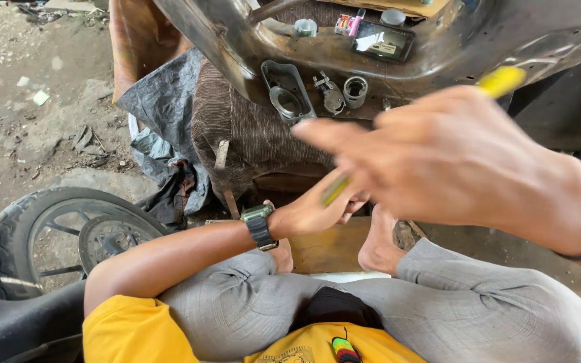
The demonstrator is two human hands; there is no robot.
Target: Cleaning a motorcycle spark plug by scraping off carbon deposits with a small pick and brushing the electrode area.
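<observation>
Holding yellow tool in right hand, left hand below

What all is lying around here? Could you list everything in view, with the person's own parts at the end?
Motorcycle wheel: one, black tyre with spokes, lower left on the dirt floor.
Metal frame: one, rusty brown, across the top.
Small metal parts: three or so, grey, lying on the frame; an oval ring piece, a bracket and a short sleeve.
Phone: one, dark, top centre on the frame.
Plastic sheet: one, grey, crumpled left of centre.
Striped cloth: one, brown, draped under the frame.
Wooden board: one, tan, beneath the bare feet.
Yellow-handled tool: one, blurred.
Wristwatch: one, dark green, on the left wrist.
Left hand: grips the tool's lower end.
Right hand: blurred, over the tool.
</observation>
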